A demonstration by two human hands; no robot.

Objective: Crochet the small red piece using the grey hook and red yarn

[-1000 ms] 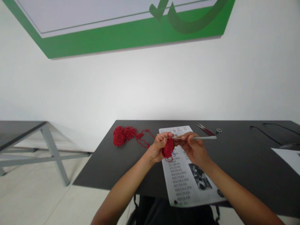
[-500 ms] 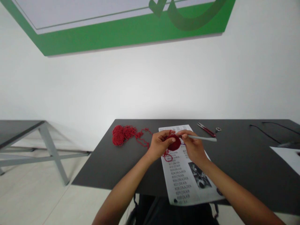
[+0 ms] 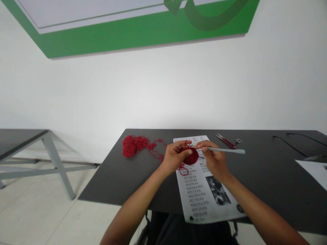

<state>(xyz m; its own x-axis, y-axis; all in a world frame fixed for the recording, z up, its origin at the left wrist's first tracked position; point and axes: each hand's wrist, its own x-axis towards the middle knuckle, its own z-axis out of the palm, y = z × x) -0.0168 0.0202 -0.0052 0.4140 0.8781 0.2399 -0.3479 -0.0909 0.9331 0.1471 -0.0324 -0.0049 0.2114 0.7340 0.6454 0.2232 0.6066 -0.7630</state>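
Note:
My left hand (image 3: 174, 157) pinches a round red crocheted piece (image 3: 191, 158) between thumb and fingers, with red yarn over the fingers. Closed around a crochet hook with a light grey handle (image 3: 230, 150), my right hand (image 3: 214, 160) is just right of the piece. The hook's tip meets the upper edge of the red piece. A short purple strand shows at the piece's right side. Red yarn (image 3: 129, 146) lies bundled on the table to the left, its loose strand running to my left hand. Beneath both hands is a printed sheet (image 3: 196, 190).
Red-handled snips (image 3: 226, 141) and a small metal ring (image 3: 238, 141) lie behind my right hand on the dark table (image 3: 109, 180). Eyeglasses (image 3: 291, 146) and a white paper (image 3: 313, 173) are at the right. Another table (image 3: 22, 141) stands at the far left.
My right hand and the hook have shifted slightly right, and the hook handle now lies more level. The red piece shows a little more. My left hand has barely moved.

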